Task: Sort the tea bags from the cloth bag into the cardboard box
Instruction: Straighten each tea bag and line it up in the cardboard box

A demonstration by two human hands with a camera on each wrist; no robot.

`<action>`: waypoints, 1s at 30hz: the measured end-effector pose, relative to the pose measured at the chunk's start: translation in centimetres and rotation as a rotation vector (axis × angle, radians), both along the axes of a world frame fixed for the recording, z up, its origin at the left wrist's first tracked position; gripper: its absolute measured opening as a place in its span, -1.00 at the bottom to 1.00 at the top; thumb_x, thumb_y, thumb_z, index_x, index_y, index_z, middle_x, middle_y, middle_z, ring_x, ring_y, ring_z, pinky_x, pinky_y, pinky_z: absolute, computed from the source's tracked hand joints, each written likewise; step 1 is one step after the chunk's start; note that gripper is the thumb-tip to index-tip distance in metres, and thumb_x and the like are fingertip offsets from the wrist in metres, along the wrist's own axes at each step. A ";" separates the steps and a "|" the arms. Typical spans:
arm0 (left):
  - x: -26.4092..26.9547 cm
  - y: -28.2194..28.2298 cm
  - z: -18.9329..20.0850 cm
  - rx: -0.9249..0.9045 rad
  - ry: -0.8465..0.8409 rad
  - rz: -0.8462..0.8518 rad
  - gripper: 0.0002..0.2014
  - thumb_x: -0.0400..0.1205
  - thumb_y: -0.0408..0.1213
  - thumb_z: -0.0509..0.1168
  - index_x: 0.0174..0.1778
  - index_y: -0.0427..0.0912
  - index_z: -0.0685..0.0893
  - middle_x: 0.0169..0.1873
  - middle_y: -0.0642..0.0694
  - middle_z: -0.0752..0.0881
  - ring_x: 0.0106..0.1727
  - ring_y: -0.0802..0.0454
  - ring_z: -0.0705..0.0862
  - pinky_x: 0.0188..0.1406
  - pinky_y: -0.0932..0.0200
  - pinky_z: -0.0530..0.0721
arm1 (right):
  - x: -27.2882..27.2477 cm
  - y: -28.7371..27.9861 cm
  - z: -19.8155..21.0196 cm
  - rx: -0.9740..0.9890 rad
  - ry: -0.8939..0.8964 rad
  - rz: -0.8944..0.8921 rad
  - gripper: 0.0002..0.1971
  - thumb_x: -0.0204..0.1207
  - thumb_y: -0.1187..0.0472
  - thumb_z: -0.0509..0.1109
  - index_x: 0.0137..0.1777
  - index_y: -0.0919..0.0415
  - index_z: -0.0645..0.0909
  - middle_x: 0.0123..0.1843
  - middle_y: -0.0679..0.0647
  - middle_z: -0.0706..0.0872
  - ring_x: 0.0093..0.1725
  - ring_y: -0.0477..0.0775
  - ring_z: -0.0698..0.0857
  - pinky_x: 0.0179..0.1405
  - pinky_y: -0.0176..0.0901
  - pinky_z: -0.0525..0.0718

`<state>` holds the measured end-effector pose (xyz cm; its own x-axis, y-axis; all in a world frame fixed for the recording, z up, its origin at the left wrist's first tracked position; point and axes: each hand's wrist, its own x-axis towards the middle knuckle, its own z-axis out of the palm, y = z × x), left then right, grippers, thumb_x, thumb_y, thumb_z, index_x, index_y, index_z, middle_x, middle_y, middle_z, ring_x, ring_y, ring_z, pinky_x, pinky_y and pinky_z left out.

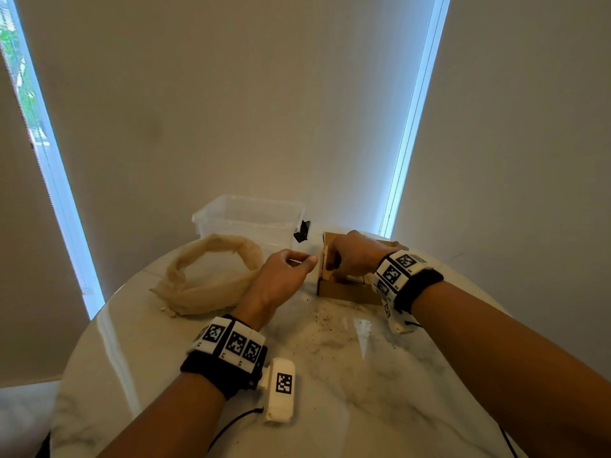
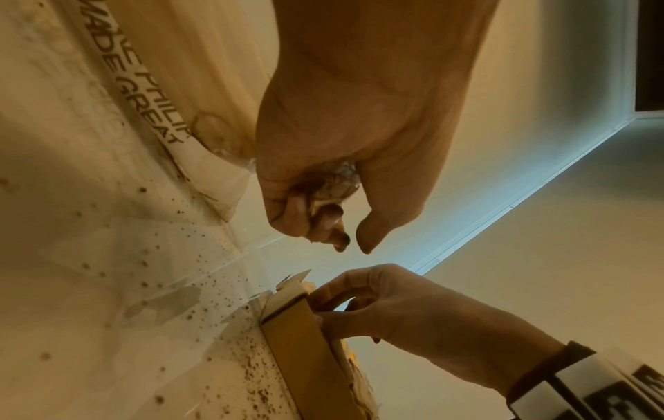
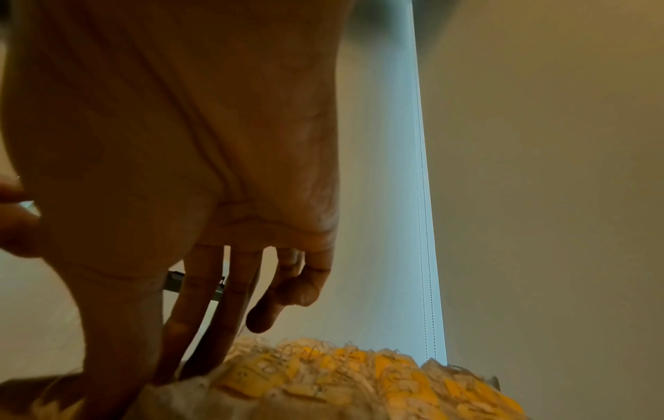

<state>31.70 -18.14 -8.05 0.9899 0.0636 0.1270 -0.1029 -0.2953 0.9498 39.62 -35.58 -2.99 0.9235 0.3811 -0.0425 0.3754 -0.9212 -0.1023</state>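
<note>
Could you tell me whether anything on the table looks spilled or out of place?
Yes. Dark specks, probably loose tea, are scattered on the marble table in front of the cardboard box and near the cloth bag, which suggests a tea bag leaked.

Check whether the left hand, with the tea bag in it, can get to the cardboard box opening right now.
Probably not cleanly. The left hand, gripping a tea bag, hovers just beside the cardboard box, but the right hand reaches into the opening, its fingers down beside the packed tea bags.
</note>
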 end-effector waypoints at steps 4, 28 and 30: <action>0.0 -0.1 0.0 0.003 0.007 0.016 -0.62 0.79 0.18 0.28 0.31 -0.02 0.69 -0.03 0.14 0.73 -0.09 0.18 0.68 -0.26 0.23 0.63 | -0.4 -0.4 0.8 0.027 -0.009 0.018 -0.67 0.50 0.12 0.73 0.23 0.10 0.81 0.05 -0.10 0.81 0.12 0.00 0.75 0.22 -0.08 0.72; -0.9 -1.7 1.6 -0.653 0.216 -0.219 -0.41 0.83 0.22 0.10 0.43 -0.24 0.67 0.28 -0.30 0.83 0.25 -0.22 0.84 0.02 0.00 0.85 | -7.1 -2.0 -1.6 0.910 -0.048 0.004 -0.83 0.54 0.03 0.68 0.05 -0.23 0.80 0.01 -0.21 0.86 0.04 -0.12 0.81 0.02 -0.24 0.75; -0.8 -1.4 1.5 -0.635 0.179 -0.184 -0.56 0.83 0.02 0.23 0.42 -0.25 0.72 0.23 -0.31 0.84 0.15 -0.19 0.87 0.03 0.01 0.84 | -7.1 -2.8 -1.6 1.038 -0.028 -0.018 -0.81 0.58 0.08 0.66 0.01 -0.27 0.76 0.01 -0.21 0.86 0.06 -0.14 0.80 0.02 -0.27 0.69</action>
